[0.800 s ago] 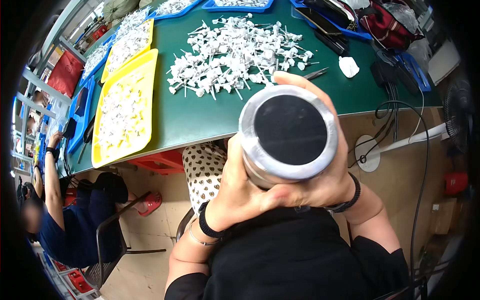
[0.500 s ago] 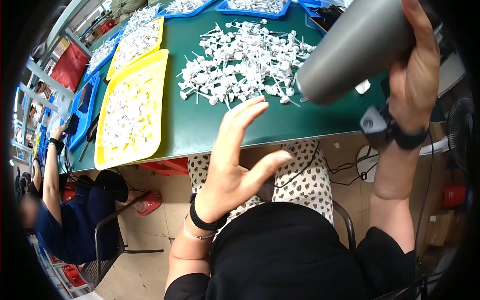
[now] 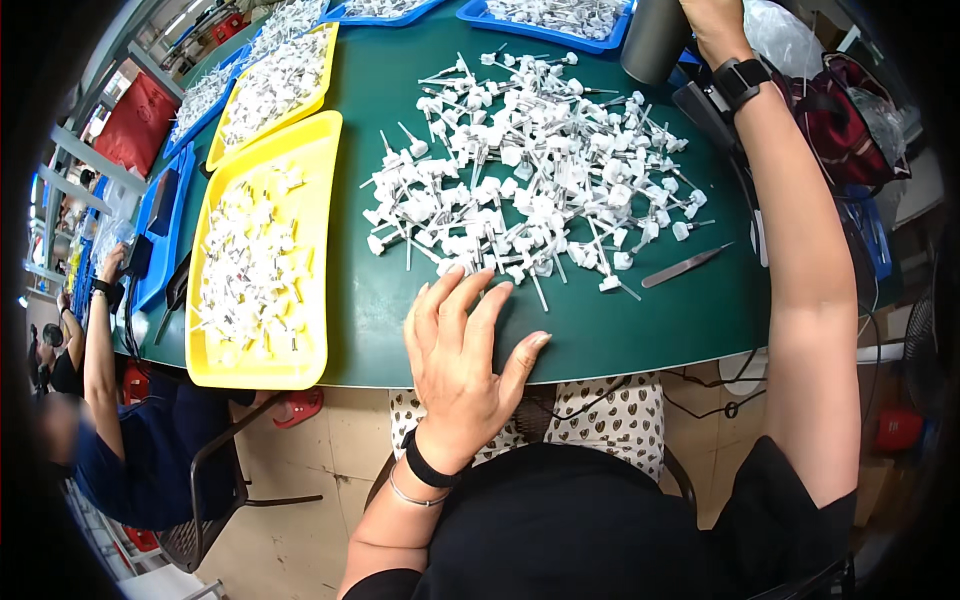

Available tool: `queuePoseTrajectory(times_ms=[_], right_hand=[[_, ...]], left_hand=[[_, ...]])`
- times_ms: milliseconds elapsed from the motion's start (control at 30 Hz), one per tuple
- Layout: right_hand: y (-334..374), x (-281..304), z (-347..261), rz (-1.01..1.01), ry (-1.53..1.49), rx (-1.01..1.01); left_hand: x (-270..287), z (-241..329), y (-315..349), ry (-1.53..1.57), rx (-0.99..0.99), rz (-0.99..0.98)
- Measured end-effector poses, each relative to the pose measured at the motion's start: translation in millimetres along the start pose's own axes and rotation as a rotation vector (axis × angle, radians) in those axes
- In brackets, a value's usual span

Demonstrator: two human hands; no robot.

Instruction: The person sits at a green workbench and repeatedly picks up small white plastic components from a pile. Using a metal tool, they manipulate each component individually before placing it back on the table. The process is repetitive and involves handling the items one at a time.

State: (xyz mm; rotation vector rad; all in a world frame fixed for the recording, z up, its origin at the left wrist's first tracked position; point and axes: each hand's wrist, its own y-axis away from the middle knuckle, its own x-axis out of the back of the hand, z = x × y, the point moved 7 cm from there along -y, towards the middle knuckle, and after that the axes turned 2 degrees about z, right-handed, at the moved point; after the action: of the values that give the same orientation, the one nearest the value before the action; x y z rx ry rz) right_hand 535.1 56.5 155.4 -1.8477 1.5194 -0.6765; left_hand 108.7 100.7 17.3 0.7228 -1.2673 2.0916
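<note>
At the far right, my right hand (image 3: 714,28) is on a grey tumbler (image 3: 655,42), its fingers partly cut off by the top edge. The tumbler's lower end is at the tabletop beside a blue tray. My left hand (image 3: 455,345) is at the table's near edge, empty, fingers spread and palm down. Its fingertips reach the near side of a loose pile of small white plastic parts with thin pins (image 3: 530,165). A pair of metal tweezers (image 3: 688,265) lies to the right of the pile.
Yellow trays (image 3: 335,215) of similar parts stand on the left of the green table (image 3: 370,340), with blue trays (image 3: 592,43) along the back. A dark red bag (image 3: 850,115) and cables are at the right. A seated co-worker (image 3: 150,450) is at the left.
My right hand has carried the tumbler away, up and back, from close in front of me. My left hand has come down toward the pile, palm turning downward. The tweezers now show.
</note>
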Motion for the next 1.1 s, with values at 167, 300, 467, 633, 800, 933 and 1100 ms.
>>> queuePoseTrajectory(times_ms=[167, 300, 467, 633, 800, 933, 1100], right_hand=[[-2, -5, 54, 0.009, 0.046, 0.004], [-5, -2, 58, -0.041, 0.004, -0.150], [-2, -1, 60, -0.193, -0.016, -0.212], [6, 65, 8, -0.016, 0.199, -0.160], [117, 92, -98, -0.380, 0.285, -0.243], [214, 108, -143, -0.528, 0.656, -0.055], [265, 107, -132, -0.755, 0.929, 0.201]], left_hand=[[-1, 0, -2, -0.002, 0.003, -0.057], [-4, -1, -3, -0.018, 0.002, -0.064], [-4, 2, -3, -0.023, 0.012, -0.072], [-4, 5, -6, 0.044, -0.009, -0.063], [5, 1, -1, 0.040, 0.000, -0.043], [6, 10, -11, 0.083, -0.045, -0.037], [7, 15, -26, 0.052, -0.145, 0.010]])
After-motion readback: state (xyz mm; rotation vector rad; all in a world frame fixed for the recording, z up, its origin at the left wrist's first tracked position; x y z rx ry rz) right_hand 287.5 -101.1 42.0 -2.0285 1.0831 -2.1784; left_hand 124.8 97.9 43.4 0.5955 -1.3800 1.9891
